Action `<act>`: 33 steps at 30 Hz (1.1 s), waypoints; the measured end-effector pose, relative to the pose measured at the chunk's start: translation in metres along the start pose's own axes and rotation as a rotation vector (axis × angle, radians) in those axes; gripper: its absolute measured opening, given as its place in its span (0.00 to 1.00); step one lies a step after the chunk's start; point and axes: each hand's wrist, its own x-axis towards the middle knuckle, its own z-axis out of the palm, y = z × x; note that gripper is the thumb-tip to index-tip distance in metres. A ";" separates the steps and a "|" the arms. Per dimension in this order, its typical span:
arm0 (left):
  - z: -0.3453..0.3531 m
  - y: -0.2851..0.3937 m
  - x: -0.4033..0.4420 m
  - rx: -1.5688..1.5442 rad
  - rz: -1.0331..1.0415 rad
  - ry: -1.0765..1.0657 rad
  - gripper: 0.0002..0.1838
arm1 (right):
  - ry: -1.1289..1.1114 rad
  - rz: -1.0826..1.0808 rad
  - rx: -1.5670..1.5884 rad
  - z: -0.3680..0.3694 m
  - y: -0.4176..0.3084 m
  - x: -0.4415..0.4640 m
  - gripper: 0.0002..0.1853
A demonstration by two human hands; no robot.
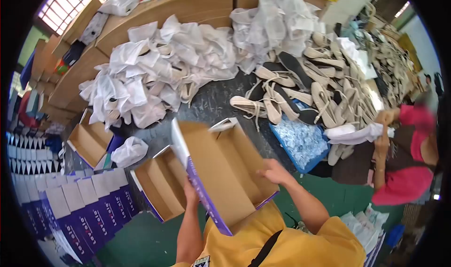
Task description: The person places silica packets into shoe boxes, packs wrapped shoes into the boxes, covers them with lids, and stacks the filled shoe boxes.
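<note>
An open shoebox (pixel 221 173), brown inside with purple and white outer sides, is tilted in front of my body with its lid folded back. My left hand (pixel 190 192) grips its left edge, the fingers partly hidden behind the cardboard. At the right edge, my right hand (pixel 275 171) is closed on the box wall. Nothing shows inside this box. A second open shoebox (pixel 159 185) lies just left of it, partly covered by the held one. Farther left is a third open shoebox (pixel 94 142), beside a white wrapped bundle (pixel 129 152).
White-wrapped shoes (pixel 155 74) are heaped at the back of the dark table (pixel 211 102). Loose beige shoes (pixel 324 88) pile at the right, near a blue tray (pixel 300 142) of small packets. A co-worker in pink (pixel 404 178) handles white wrapping. Purple shoeboxes (pixel 89 220) stack at lower left.
</note>
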 end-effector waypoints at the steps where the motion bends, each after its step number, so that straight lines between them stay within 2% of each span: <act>1: 0.018 0.014 -0.012 0.319 0.147 0.093 0.28 | 0.075 -0.086 -0.024 -0.006 -0.005 0.001 0.21; 2: 0.039 0.031 -0.025 0.639 0.284 0.187 0.27 | 0.048 -0.098 -0.022 -0.015 -0.006 0.003 0.21; 3: 0.050 0.042 -0.031 0.962 0.416 0.277 0.25 | 0.188 -0.099 -0.054 -0.024 -0.007 0.006 0.19; 4: 0.039 0.055 -0.027 0.996 0.454 0.327 0.21 | 0.334 -0.098 -0.086 -0.033 -0.006 0.010 0.18; 7: -0.032 0.103 -0.006 0.982 0.554 0.414 0.10 | 0.269 -0.068 -0.232 -0.036 0.032 0.026 0.18; 9: -0.081 0.124 0.009 0.913 0.585 0.317 0.07 | 0.256 -0.014 -0.307 -0.025 0.065 0.030 0.17; 11: -0.089 0.150 0.003 1.006 0.380 0.250 0.08 | 0.268 0.178 -0.465 -0.005 0.080 0.038 0.19; 12: -0.091 0.153 0.007 1.011 0.380 0.211 0.08 | 0.293 0.206 -0.468 -0.016 0.084 0.030 0.19; 14: -0.096 0.149 0.013 1.077 0.529 0.133 0.12 | 0.532 0.115 -0.256 -0.039 0.085 0.022 0.21; 16: -0.098 0.143 0.014 1.096 0.439 0.123 0.11 | 0.949 0.010 -0.473 -0.077 0.125 0.021 0.19; 17: -0.098 0.144 0.016 1.109 0.361 0.138 0.12 | 0.960 0.014 -0.472 -0.078 0.156 0.025 0.19; 18: -0.099 0.145 0.018 1.121 0.281 0.155 0.13 | 0.992 0.144 -0.565 -0.074 0.189 0.033 0.20; 19: -0.096 0.144 0.015 1.125 0.284 0.148 0.13 | 1.011 0.211 -0.611 -0.077 0.200 0.029 0.20; 20: -0.084 0.141 0.010 1.205 0.522 0.285 0.16 | 1.027 0.279 -0.654 -0.079 0.204 0.025 0.20; 22: -0.061 0.137 -0.005 1.323 1.006 0.567 0.25 | 1.043 0.154 -0.508 -0.091 0.205 0.014 0.18; 23: -0.045 0.139 -0.014 1.320 1.010 0.567 0.25 | 1.047 0.086 -0.438 -0.097 0.202 0.011 0.17; 24: -0.027 0.145 -0.024 1.264 0.998 0.491 0.30 | 1.050 0.082 -0.439 -0.101 0.203 0.010 0.17; 26: 0.008 0.155 -0.045 1.153 0.969 0.339 0.39 | 0.959 0.365 -0.477 -0.103 0.206 0.004 0.17; 27: 0.025 0.156 -0.050 1.140 0.977 0.345 0.39 | 0.914 0.493 -0.495 -0.110 0.203 0.010 0.16; 31: 0.085 0.151 -0.077 0.973 0.869 -0.118 0.34 | 0.968 0.543 -0.608 -0.126 0.193 0.015 0.13; 32: 0.094 0.138 -0.077 0.799 0.691 -0.238 0.33 | 0.968 0.531 -0.615 -0.124 0.179 0.015 0.13; 33: 0.100 0.124 -0.074 0.621 0.512 -0.345 0.33 | 0.985 0.414 -0.222 -0.120 0.153 0.011 0.12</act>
